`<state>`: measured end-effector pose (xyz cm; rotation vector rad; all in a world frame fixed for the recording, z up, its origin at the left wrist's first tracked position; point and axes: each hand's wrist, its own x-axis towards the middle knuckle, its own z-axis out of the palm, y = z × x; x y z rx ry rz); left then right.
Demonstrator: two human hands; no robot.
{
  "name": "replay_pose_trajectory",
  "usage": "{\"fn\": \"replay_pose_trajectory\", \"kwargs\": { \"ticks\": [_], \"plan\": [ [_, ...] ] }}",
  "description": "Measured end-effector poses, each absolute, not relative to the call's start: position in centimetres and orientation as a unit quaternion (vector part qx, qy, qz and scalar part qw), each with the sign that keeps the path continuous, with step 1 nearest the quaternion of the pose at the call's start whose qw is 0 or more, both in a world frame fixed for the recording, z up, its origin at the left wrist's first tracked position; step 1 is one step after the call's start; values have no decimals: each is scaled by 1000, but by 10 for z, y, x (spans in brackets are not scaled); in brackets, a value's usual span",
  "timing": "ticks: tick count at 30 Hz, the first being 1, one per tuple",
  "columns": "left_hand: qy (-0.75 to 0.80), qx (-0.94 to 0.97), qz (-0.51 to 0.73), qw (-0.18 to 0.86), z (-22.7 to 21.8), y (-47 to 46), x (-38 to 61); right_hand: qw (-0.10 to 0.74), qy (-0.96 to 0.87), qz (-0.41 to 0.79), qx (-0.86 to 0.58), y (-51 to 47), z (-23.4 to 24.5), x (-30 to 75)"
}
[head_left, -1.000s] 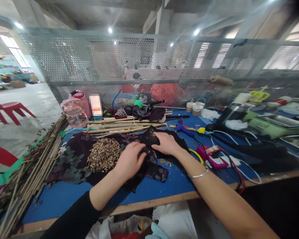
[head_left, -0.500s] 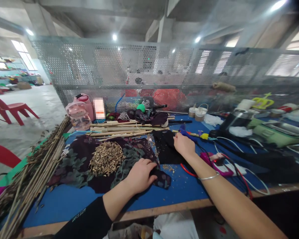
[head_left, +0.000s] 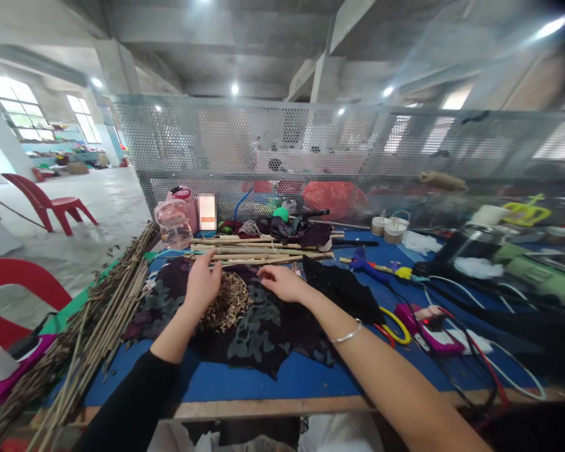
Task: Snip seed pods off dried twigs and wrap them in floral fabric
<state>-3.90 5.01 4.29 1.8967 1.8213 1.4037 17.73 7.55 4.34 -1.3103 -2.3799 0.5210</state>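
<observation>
A heap of dried brown plant pieces [head_left: 229,306] lies on a dark flower-patterned cloth [head_left: 258,342] spread over the blue table. My left hand [head_left: 204,280] is at the heap's left edge, thumb apart from the fingers, partly covering the pieces. Across the heap, to its right, my right hand [head_left: 283,282] reaches over the cloth with loosely curved fingers. Nothing shows in either hand; whether the right fingertips touch the cloth I cannot tell. A black cloth [head_left: 341,292] lies to the right of my right hand.
Thin sticks [head_left: 268,254] lie behind the cloth. Dry stalks [head_left: 108,307] are bundled at the left edge. A pink-lidded jug [head_left: 175,223] stands at the back. A purple power strip [head_left: 430,329] with cables and a green hot-melt tray [head_left: 541,263] are on the right.
Both hands have moved left to the heap, my right hand leaving the black cloth. The patterned cloth's right part has shifted, and a yellow ring now shows beside the black cloth. The view has shifted.
</observation>
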Motion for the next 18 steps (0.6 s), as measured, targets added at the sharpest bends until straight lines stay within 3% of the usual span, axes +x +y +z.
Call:
{"fn": "replay_pose_trajectory", "kwargs": {
  "ticks": [9, 18],
  "plan": [
    [744, 595, 301, 43, 4, 88, -103, 135, -769, 40, -623, 117, 24, 126],
    [782, 585, 214, 29, 4, 89, -105, 87, -778, 18, -622, 93, 13, 148]
  ]
}}
